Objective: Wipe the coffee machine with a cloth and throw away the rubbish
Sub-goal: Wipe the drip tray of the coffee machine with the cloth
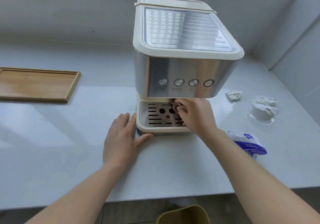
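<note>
Mid-frame, left hand (124, 137), fingers (127, 119) straight, braced the coffee machine (183, 74) so the right hand (194, 114), pinching a cloth (175, 106), could wipe.

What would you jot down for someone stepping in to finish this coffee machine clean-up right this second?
Left grip: open, flat against the left side of the base of the cream and steel coffee machine.
Right grip: pinches what looks like a small dark cloth above the slotted metal drip tray.
Rubbish, right of the machine on the grey counter: crumpled white tissue, second tissue wad in a clear plastic cup, blue and white wrapper.
Done: wiping in progress at the tray; no rubbish binned yet.
Left: finish wiping, drop rubbish into the yellow bin below the counter edge.
</note>
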The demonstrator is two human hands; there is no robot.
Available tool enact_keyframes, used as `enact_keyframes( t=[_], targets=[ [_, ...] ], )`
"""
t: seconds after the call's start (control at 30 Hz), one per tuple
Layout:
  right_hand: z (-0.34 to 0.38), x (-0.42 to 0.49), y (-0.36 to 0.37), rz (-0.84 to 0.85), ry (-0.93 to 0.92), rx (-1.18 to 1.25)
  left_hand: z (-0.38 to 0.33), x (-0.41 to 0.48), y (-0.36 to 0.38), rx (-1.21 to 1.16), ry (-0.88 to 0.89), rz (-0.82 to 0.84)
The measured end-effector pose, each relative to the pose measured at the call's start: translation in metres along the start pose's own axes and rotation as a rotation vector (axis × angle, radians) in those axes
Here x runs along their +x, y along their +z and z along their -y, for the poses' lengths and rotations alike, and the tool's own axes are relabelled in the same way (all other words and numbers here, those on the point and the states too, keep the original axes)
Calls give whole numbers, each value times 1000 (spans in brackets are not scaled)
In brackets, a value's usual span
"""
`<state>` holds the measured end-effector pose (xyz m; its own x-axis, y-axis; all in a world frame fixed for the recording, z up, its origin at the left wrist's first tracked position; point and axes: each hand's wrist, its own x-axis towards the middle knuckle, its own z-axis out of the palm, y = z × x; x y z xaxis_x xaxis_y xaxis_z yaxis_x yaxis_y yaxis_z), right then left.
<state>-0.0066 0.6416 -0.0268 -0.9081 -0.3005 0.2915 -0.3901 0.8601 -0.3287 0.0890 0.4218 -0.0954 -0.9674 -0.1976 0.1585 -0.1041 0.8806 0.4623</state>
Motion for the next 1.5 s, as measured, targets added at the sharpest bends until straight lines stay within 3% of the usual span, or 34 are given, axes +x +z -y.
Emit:
enact_keyframes(
  t=[0.07,0.13,0.2,0.27,0.33,0.43,0.63,0.77,0.87,1.07,1.33,1.5],
  targets=[
    [3,-13,1,-45,67,-27,1,0,0,16,12,3],
    [27,-30,4,-22,-38,29,0,0,0,27,10,6],
    [57,-33,11,104,-193,118,1,0,1,11,15,-22],
    [80,-16,17,194,-236,147,1,0,2,-11,27,-47],
    [90,1,22,164,-214,168,2,0,4,-9,20,-29],
    [91,21,22,175,-106,194,3,3,4,18,10,-9],
    [65,6,-6,414,-280,256,2,0,3,-6,10,-18],
    [81,10,6,295,-281,220,3,1,4,12,16,-22],
    [91,20,24,265,-103,216,2,1,2,15,12,-20],
    [17,9,-2,48,113,-97,4,1,2,27,-2,21],
    [13,-42,-5,-74,173,-13,4,1,1,28,-2,41],
    [56,-72,8,-80,169,156,1,1,-5,-13,-24,71]
  ],
)
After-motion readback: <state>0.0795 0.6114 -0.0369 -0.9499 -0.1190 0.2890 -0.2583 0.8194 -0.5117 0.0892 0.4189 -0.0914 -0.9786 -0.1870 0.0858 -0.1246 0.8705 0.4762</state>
